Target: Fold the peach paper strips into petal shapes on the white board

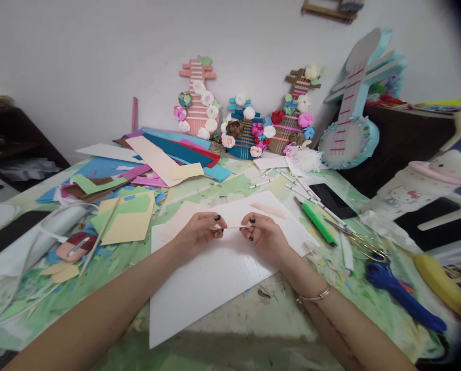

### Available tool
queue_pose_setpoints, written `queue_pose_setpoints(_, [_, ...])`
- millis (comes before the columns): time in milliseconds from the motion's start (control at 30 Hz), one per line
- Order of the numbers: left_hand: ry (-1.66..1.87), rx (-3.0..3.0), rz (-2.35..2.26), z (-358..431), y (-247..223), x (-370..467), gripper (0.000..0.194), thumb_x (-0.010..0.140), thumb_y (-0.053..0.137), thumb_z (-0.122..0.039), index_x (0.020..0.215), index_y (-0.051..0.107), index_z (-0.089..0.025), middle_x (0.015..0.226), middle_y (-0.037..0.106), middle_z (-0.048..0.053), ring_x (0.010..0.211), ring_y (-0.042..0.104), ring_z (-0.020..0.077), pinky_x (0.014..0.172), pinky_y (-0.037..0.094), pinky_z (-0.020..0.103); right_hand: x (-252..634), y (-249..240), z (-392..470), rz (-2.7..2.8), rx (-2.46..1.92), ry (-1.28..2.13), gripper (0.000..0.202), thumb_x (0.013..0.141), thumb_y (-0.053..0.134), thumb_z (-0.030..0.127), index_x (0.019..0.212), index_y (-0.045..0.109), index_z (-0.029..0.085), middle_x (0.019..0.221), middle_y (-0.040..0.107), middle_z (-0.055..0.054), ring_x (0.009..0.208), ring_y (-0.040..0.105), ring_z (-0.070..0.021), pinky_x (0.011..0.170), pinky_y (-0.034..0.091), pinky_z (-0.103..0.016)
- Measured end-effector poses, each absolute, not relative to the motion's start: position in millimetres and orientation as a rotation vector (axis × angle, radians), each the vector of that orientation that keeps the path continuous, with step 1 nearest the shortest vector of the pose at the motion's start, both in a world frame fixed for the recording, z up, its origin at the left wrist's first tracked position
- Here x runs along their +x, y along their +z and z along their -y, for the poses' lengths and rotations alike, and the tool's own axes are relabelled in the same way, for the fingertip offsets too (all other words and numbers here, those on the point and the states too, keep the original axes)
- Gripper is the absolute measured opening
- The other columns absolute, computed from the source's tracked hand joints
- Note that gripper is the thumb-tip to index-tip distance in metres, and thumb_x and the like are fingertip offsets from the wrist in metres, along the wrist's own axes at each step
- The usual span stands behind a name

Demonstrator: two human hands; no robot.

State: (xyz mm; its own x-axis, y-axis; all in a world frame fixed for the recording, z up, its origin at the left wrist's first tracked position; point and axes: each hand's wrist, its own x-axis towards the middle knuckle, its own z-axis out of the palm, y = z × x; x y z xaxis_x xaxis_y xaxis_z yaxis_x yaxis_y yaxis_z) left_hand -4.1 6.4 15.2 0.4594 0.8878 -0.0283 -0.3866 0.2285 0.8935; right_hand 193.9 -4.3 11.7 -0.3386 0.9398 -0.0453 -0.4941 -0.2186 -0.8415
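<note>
Strip (234, 226) pinched at both ends
Left hand (200, 228), right hand (266, 234) grip it over sheet (210, 283); light, even pressure should avoid creasing.

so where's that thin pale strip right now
In the head view, the thin pale strip is near the middle, held between the left hand and right hand, above the white sheet.
</note>
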Motion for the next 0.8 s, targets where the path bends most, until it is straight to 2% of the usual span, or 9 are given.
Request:
queue_pose_setpoints(100, [0.947, 1.095, -0.762, -8.3, 10.8, -2.1, 0.02, 0.069, 0.075, -0.03, 0.069, 0.067, -0.011, 0.058, 0.052, -0.001, 0.055, 0.045, 0.0078, 0.054, 0.033, 0.021, 191.6, 9.1, 4.4, 1.041, -0.789, 1.612, 0.014, 0.065, 0.071, 0.021, 0.073, 0.062, 0.016, 0.056, 0.058, 0.001, 0.052, 0.05, -0.0093, 0.05, 0.034, -0.021])
queue_pose_setpoints(133, [0.941, 1.142, -0.802, -9.2, 9.6, -1.8, 0.02, 0.068, 0.076, -0.029, 0.076, 0.068, -0.013, 0.059, 0.051, -0.002, 0.055, 0.044, 0.0077, 0.054, 0.032, 0.021, 191.1, 7.9, 4.1, 1.069, -0.815, 1.573, 0.018, 0.065, 0.073, 0.022, 0.077, 0.062, 0.017, 0.057, 0.059, 0.002, 0.052, 0.05, -0.0092, 0.05, 0.034, -0.021])
queue_pose_setpoints(200, [0.937, 1.231, -0.865, -10.6, 8.6, -1.8, 0.03, 0.069, 0.075, -0.03, 0.095, 0.068, -0.017, 0.063, 0.051, -0.003, 0.057, 0.044, 0.008, 0.055, 0.032, 0.02, 191.1, 5.1, 2.9, 1.104, -0.85, 1.503, 0.026, 0.065, 0.074, 0.025, 0.087, 0.061, 0.018, 0.057, 0.059, 0.003, 0.052, 0.053, -0.0099, 0.051, 0.036, -0.021])
queue_pose_setpoints(267, [0.908, 1.319, -0.925, -11.5, 9.2, -2.5, 0.037, 0.072, 0.072, -0.033, 0.105, 0.066, -0.017, 0.065, 0.052, -0.003, 0.059, 0.045, 0.0087, 0.055, 0.032, 0.021, 191.8, 2.5, 1.3, 1.134, -0.871, 1.437, 0.031, 0.066, 0.075, 0.027, 0.092, 0.06, 0.019, 0.056, 0.058, 0.004, 0.053, 0.054, -0.0105, 0.051, 0.037, -0.022])
queue_pose_setpoints(433, [0.724, 1.504, -0.929, -11.6, 12.9, -4.6, 0.029, 0.077, 0.066, -0.04, 0.081, 0.068, -0.011, 0.062, 0.059, 0.002, 0.057, 0.05, 0.0105, 0.053, 0.034, 0.022, 192.8, 0.3, -1.2, 1.258, -0.899, 1.34, 0.026, 0.07, 0.072, 0.032, 0.089, 0.062, 0.017, 0.06, 0.061, 0.002, 0.05, 0.053, -0.0091, 0.048, 0.038, -0.021])
queue_pose_setpoints(600, [0.654, 1.404, -0.845, -8.2, 18.3, -2.9, 0.028, 0.076, 0.068, -0.037, 0.089, 0.064, -0.012, 0.079, 0.068, 0.008, 0.068, 0.062, 0.0153, 0.057, 0.042, 0.023, 187.7, 8.6, 4.1, 1.383, -0.923, 1.317, 0.02, 0.072, 0.07, 0.031, 0.082, 0.062, 0.016, 0.057, 0.057, 0.003, 0.047, 0.051, -0.0079, 0.046, 0.038, -0.021])
queue_pose_setpoints(700, [0.609, 1.387, -0.772, -4.8, 21.6, 0.3, 0.028, 0.075, 0.069, -0.035, 0.089, 0.062, -0.012, 0.085, 0.068, 0.01, 0.066, 0.064, 0.0153, 0.06, 0.045, 0.026, 183.8, 13.9, 8.2, 1.389, -0.953, 1.321, 0.021, 0.071, 0.069, 0.031, 0.084, 0.061, 0.017, 0.057, 0.057, 0.004, 0.047, 0.05, -0.0075, 0.046, 0.038, -0.021])
queue_pose_setpoints(800, [0.572, 1.401, -0.769, -1.4, 23.2, 4.0, 0.029, 0.076, 0.068, -0.036, 0.09, 0.06, -0.013, 0.082, 0.066, 0.008, 0.063, 0.063, 0.0146, 0.058, 0.045, 0.026, 180.9, 16.9, 11.1, 1.378, -0.936, 1.322, 0.021, 0.07, 0.07, 0.03, 0.083, 0.061, 0.017, 0.058, 0.057, 0.004, 0.047, 0.049, -0.0071, 0.047, 0.038, -0.021])
